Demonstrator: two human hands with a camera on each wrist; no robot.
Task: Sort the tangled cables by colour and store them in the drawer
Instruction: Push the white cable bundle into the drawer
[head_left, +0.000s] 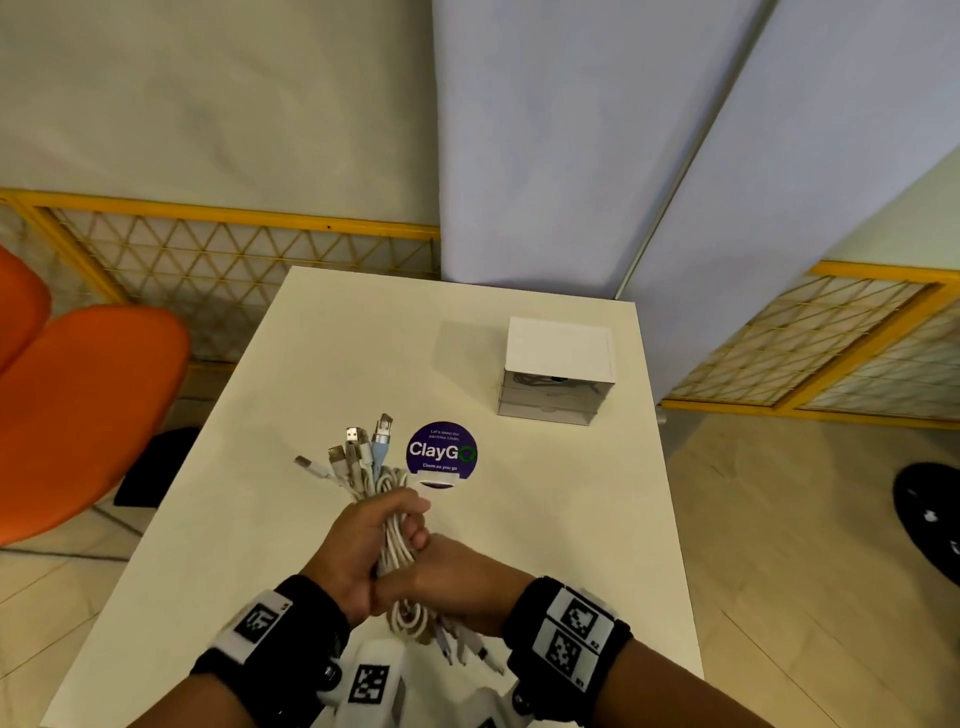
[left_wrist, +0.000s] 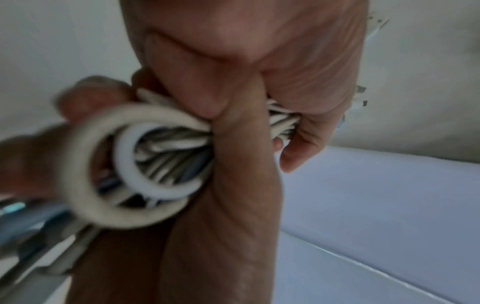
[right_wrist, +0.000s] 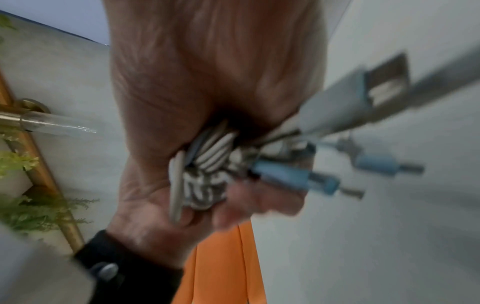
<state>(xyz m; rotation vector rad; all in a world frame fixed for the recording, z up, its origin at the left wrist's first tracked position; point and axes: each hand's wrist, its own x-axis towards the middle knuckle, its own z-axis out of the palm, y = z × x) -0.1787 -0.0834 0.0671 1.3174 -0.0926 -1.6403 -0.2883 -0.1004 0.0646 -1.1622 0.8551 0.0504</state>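
A bundle of white cables (head_left: 396, 551) is held upright above the white table (head_left: 571, 519), gripped by both hands. My left hand (head_left: 363, 540) wraps round its upper part. My right hand (head_left: 457, 577) wraps round it just below. Several plugs (head_left: 353, 452) fan out above the left hand, one of them light blue (head_left: 380, 447). Loops and more plug ends (head_left: 447, 639) hang below the hands. In the left wrist view the cable loops (left_wrist: 135, 164) sit against my left hand (left_wrist: 246, 123). Blue-sleeved plugs (right_wrist: 293, 176) stick out beside my right hand (right_wrist: 207, 82). The small white drawer unit (head_left: 556, 364) stands far right, its drawers pushed in.
A round purple sticker (head_left: 441, 452) lies on the table just beyond the plugs. An orange chair (head_left: 78, 405) stands at the left of the table. Yellow lattice railings (head_left: 234, 254) and lavender partition panels (head_left: 545, 156) close off the back.
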